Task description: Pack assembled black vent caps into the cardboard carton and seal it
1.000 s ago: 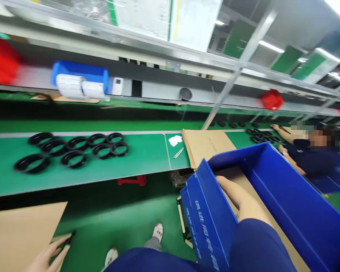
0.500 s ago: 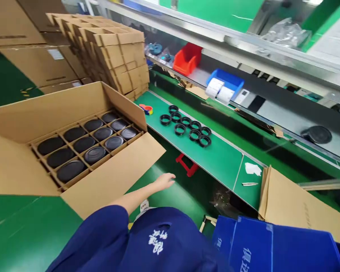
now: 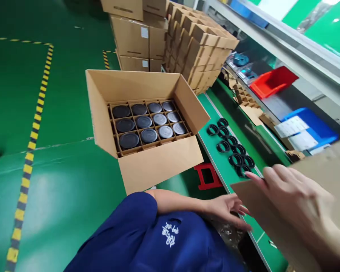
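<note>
My right hand [image 3: 297, 204] grips the edge of a flat cardboard sheet [image 3: 334, 177], thumb on the near face and fingers over the other side. Below and left of it, my left hand [image 3: 228, 209] is open, fingers apart beside the sheet's lower left part; whether they touch it I cannot tell. To the left stands an open cardboard box [image 3: 158, 166] with a divider grid. Round black lidded containers [image 3: 149, 135] fill its cells. Several black rings [image 3: 223, 146] lie together on the green bench [image 3: 212, 113], just past the sheet's corner.
Stacked cardboard dividers [image 3: 198, 49] and closed cartons [image 3: 130, 37] stand behind the box. A shelf above the bench bears a red bin [image 3: 272, 83] and a blue bin [image 3: 314, 124]. Below the bench edge is a red stool [image 3: 208, 176]. Yellow-black tape [image 3: 31, 143] marks the green floor.
The view has swung left. My right hand has come into sight holding the cardboard sheet, lifted over the bench. My left hand has moved right, from near the box to beside the sheet.
</note>
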Available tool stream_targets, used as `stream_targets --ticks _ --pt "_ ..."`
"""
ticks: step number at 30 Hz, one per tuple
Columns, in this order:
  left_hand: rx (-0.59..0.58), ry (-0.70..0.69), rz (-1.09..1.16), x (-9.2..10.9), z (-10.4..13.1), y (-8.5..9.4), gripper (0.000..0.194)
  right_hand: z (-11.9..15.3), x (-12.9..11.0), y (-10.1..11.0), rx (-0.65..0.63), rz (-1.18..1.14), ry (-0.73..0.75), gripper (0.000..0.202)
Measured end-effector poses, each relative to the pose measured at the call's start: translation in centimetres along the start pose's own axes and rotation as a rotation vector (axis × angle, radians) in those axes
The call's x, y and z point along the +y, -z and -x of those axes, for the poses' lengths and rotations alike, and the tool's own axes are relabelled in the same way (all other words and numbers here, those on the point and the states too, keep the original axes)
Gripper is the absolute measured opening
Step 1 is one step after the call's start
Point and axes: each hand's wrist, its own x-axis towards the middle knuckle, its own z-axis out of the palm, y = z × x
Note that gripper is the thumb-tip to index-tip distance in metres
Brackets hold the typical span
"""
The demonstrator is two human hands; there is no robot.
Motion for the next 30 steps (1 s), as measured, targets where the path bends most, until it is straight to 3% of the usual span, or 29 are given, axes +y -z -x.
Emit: stream_targets --ticks 3,5,8,11,15,18,21,24,27,30 --pt "0.320 0.006 0.161 2.7 2.3 4.3 0.078 -6.5 -4.3 -5.3 0.041 0.020 0.254 0.050" --pt "0.469 -0.017 0.187 4.6 4.0 6.9 0.072 -9.6 -6.8 -7.7 0.042 -0.081 0.276 0.046" --pt "0.574 -0.081 0.175 6.9 6.1 9.7 0.067 -12.7 -8.8 -9.7 0.033 -0.309 0.255 0.032" --pt "0.677 -0.147 0.168 8.7 7.7 11.5 0.070 -14.7 -8.7 -11.0 0.049 -0.498 0.198 0.044" --pt "0.843 -0.184 0.092 10.1 10.1 14.1 0.064 -15.7 -7.7 -13.9 0.107 -0.523 0.113 0.058" --pt "1.057 -0.221 0.040 10.8 13.4 16.7 0.060 -14.9 -8.7 -17.6 0.122 -0.546 0.111 0.062" --pt "1.289 -0.446 0.108 11.8 17.9 19.3 0.053 -13.9 -12.3 -22.1 0.065 -0.595 0.247 0.060" --pt "1.447 -0.645 0.211 12.8 22.1 21.1 0.043 -14.0 -17.4 -26.6 -0.017 -0.660 0.389 0.055" --pt "1.643 -0.722 0.275 13.8 24.4 22.4 0.028 -15.4 -22.1 -30.8 -0.118 -0.724 0.409 0.053" --pt "1.836 -0.685 0.298 14.6 24.6 24.1 0.017 -17.0 -25.3 -34.6 -0.252 -0.768 0.367 0.054"
